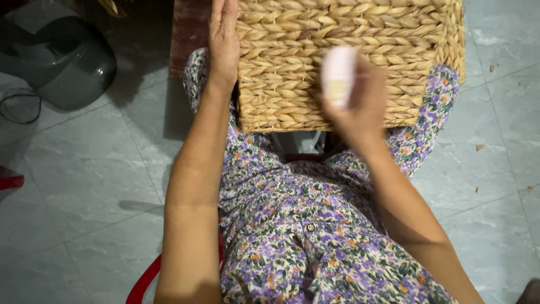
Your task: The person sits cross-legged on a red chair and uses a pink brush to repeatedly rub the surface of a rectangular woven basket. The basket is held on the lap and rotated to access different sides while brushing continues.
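Woven basket blocks lap; open floor left, helmet far-left.

- Floor: large grey tiles, pale grout lines, slight sheen
- Small brown scraps scattered on tiles at right
- Dark rounded helmet-like object at upper left, black cable looped just beside it
- Reddish-brown wooden panel at top
- Red chair frame at bottom
- Light dim, soft shadows

A dark rounded helmet lies on the grey tiled floor at upper left, a thin black cable looping just beside it; small brown scraps dot the tiles at right
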`<state>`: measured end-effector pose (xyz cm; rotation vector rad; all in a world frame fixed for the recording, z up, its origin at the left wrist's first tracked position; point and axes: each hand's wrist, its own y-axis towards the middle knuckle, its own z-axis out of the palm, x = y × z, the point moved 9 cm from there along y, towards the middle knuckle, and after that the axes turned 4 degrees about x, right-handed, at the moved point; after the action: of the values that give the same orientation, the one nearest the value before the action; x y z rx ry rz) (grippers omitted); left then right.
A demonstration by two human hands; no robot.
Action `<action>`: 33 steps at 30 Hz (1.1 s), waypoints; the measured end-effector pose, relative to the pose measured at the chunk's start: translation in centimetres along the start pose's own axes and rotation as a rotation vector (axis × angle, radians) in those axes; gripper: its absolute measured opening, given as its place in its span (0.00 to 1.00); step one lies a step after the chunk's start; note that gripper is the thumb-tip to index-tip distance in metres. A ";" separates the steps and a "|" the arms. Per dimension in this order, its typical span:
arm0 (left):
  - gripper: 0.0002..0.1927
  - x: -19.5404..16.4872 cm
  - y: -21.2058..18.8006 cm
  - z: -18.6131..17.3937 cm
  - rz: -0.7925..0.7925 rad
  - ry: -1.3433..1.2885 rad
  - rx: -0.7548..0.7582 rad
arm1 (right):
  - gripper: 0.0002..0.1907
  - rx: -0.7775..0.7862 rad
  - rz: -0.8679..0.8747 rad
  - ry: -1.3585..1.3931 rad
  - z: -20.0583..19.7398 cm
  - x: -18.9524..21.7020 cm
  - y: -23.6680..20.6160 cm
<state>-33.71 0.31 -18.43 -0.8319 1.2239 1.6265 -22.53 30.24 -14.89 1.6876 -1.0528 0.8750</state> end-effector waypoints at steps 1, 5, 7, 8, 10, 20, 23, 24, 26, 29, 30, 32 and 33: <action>0.25 -0.5 0.0 0.2 0.032 0.033 0.011 | 0.40 -0.096 0.051 -0.063 -3.0 -1.6 0.1; 0.26 -1.2 -0.2 0.8 0.037 0.006 0.055 | 0.43 -0.326 0.026 -0.175 -10.3 -4.2 -1.1; 0.25 -1.2 -0.4 0.9 0.022 -0.009 0.050 | 0.44 -0.353 -0.015 -0.191 -9.6 -4.2 -1.0; 0.24 -1.3 -0.6 1.1 0.023 -0.004 0.051 | 0.44 -0.359 -0.019 -0.199 -8.8 -3.8 -0.9; 0.22 -1.5 -0.7 1.2 0.040 0.015 0.054 | 0.45 -0.323 -0.086 -0.345 -4.6 -1.7 0.4; 0.16 -2.1 -0.7 2.2 0.059 -0.021 0.098 | 0.47 -0.003 -0.111 -0.561 2.5 2.9 4.8; 0.19 -2.2 -0.6 2.1 0.032 -0.047 0.089 | 0.40 -0.160 -0.125 -0.261 -3.5 -0.4 4.2; 0.19 -2.2 -0.6 2.2 0.016 -0.094 0.089 | 0.38 -0.216 -0.099 -0.227 -6.0 -1.7 4.2; 0.19 -2.3 -0.4 2.3 0.011 -0.094 0.083 | 0.38 -0.302 -0.067 -0.159 -10.6 -3.4 3.2; 0.19 -2.8 -0.3 2.2 0.039 0.016 0.055 | 0.38 -0.415 -0.033 -0.259 -13.4 -4.0 2.9; 0.19 -2.8 -0.5 2.1 0.032 0.029 0.046 | 0.38 -0.429 -0.033 -0.305 -13.0 -3.6 2.9; 0.20 -3.0 -0.7 2.3 0.037 0.031 0.062 | 0.37 -0.430 -0.056 -0.375 -11.0 -2.5 3.4; 0.19 -3.2 -0.8 2.5 0.047 0.021 0.084 | 0.37 -0.416 -0.080 -0.398 -9.3 -1.8 3.9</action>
<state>-31.84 1.97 -15.14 -0.7749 1.3256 1.5959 -27.64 38.76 -12.32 1.5600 -1.3156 0.2412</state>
